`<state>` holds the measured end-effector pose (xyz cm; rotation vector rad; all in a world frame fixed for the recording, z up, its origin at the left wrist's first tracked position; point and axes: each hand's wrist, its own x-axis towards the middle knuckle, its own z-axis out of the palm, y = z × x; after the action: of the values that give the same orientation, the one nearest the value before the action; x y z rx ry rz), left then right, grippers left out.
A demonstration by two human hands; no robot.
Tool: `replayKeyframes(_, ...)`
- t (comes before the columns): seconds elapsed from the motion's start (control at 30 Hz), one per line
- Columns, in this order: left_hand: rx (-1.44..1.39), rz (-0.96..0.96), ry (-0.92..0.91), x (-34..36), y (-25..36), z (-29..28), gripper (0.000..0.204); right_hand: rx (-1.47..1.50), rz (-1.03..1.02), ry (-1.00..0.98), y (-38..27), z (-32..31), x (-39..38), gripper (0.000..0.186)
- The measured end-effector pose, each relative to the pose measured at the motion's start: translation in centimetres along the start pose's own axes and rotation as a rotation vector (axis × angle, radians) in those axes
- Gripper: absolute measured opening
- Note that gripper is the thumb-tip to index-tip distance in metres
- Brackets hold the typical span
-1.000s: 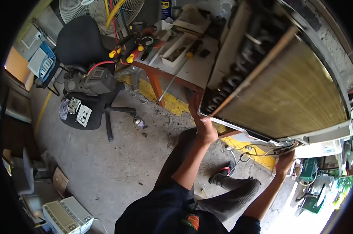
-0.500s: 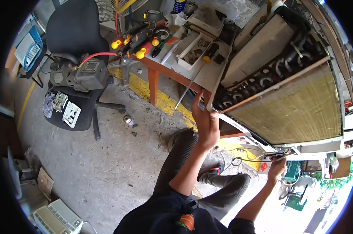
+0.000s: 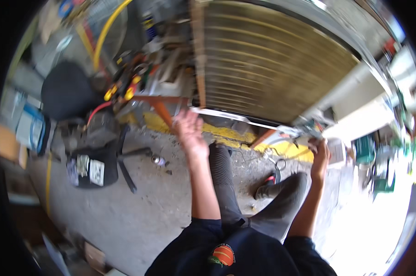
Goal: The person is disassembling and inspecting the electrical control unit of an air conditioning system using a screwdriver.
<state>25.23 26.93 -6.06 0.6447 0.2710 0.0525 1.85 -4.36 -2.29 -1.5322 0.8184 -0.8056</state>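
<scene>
A window-type air conditioner (image 3: 378, 115) stands tilted on the workbench in front of me, its large dirty finned coil (image 3: 272, 60) turned to me. Just off the lower left corner of its frame, my left hand (image 3: 191, 133) hangs with fingers spread and palm up, holding nothing. At the lower right corner, my right hand (image 3: 322, 154) has its fingers bent beside a tangle of wires (image 3: 313, 128). Blur hides exactly what is between those fingers. A thin cable with a dark loop (image 3: 280, 164) dangles below the unit.
Pliers with yellow-and-red handles (image 3: 132, 89) hang at the orange-legged workbench (image 3: 159, 110). To the left, a black office chair (image 3: 67, 89) carries a grey motor-like machine (image 3: 102, 126) and circuit boards (image 3: 96, 172). A spray can (image 3: 158, 160) stands on the concrete floor.
My left hand has come off the unit's corner and opened. The air conditioner now shows its coil more squarely, as my view has swung right. My right hand stays at the wires.
</scene>
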Motion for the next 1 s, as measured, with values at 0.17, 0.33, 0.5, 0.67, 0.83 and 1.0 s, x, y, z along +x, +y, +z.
replayKeyframes(0.17, -0.158, 0.021, -0.14, 4.5, 5.9, -4.7, 0.03, 0.018, -0.098, 0.067, -2.8, -1.1, -5.8, 0.028)
replayKeyframes(0.33, 0.004, -0.228, -0.367, 6.7, 9.6, -2.6, 0.03, 0.063, -0.023, -0.078, 1.9, -5.3, -10.2, 0.02)
replayKeyframes(0.5, 0.097, -0.446, -0.636, 7.0, 13.5, -2.8, 0.035, -0.01, 0.113, -0.192, 6.4, -6.8, -15.7, 0.021)
replayKeyframes(0.67, 0.088, -0.344, -0.647, -1.0, 14.9, -5.6, 0.044, -0.458, -0.018, -0.77, 13.7, -4.6, -17.0, 0.034)
replayKeyframes(0.83, 0.093, -0.434, -0.677, -11.5, 11.1, -12.1, 0.038, -0.925, 0.051, -1.123, 26.4, 5.3, -17.4, 0.038)
replayKeyframes(1.0, 0.348, -0.647, -0.619, -18.1, 9.6, -20.9, 0.024, -0.723, 0.471, -1.151, 34.9, 3.1, -25.8, 0.045)
